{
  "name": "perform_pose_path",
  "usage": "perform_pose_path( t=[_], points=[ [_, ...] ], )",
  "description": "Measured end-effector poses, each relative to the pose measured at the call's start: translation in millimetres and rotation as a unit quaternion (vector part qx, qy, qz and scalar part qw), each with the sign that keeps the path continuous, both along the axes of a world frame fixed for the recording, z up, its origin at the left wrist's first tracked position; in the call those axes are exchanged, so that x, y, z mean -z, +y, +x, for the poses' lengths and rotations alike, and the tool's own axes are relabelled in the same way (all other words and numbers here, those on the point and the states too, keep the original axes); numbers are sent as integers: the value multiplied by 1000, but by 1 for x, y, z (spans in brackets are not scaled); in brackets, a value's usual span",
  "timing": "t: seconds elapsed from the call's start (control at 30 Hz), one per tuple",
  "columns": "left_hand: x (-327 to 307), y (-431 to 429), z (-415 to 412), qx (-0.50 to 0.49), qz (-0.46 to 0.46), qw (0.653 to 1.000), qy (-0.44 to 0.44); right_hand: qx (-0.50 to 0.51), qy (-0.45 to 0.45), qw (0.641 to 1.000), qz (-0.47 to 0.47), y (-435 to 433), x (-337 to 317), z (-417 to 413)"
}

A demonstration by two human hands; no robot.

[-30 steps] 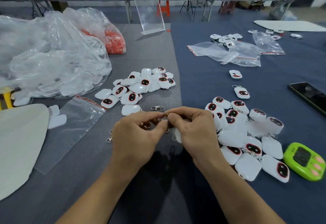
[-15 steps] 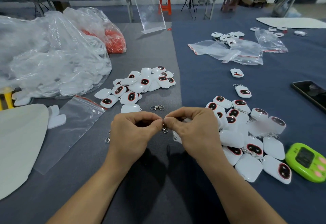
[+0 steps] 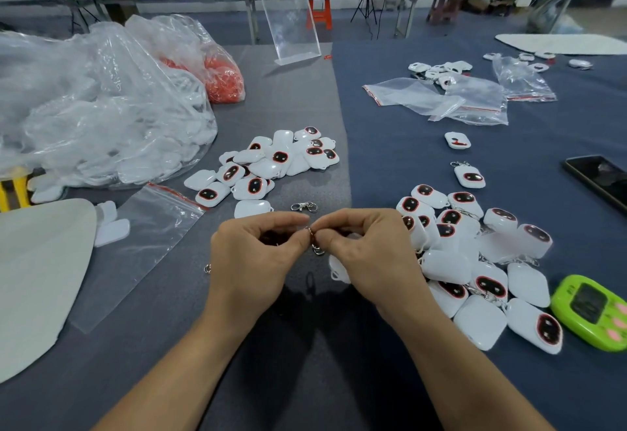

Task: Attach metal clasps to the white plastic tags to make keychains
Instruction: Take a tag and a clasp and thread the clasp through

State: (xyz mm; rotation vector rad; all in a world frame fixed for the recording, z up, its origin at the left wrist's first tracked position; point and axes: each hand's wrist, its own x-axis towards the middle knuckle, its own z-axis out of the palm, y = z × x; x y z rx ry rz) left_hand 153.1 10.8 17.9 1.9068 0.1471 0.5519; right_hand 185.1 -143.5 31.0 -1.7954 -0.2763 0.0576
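My left hand and my right hand meet fingertip to fingertip above the table, both pinching a small metal clasp whose ring hangs between them. A white tag shows under my right palm, mostly hidden. A loose clasp lies just beyond my fingers and a small ring lies left of my left hand. A pile of white tags sits ahead on the grey cloth. A second pile of tags with clasps lies to the right.
A large clear bag of white parts and an orange-filled bag fill the left. An empty zip bag, a green timer, a phone, more zip bags and an acrylic stand surround the work area.
My hands have drawn slightly lower and the clasp's ring now hangs in view between my fingertips. The piles have not moved.
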Motion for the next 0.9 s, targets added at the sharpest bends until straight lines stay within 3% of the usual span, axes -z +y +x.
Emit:
perform_pose_path(
  t=[0.2, 0.5, 0.9],
  points=[
    [-1, -2, -1, -4, 42, 999, -9, -1, 6, 1000, 8, 0, 2, 1],
    [-2, 0, 1, 66, -17, 998, 8, 16, 5, 1000, 18, 2, 7, 3],
    [-5, 5, -1, 102, 23, 994, 40, -19, -58, 994, -86, -7, 3, 4]
  ],
)
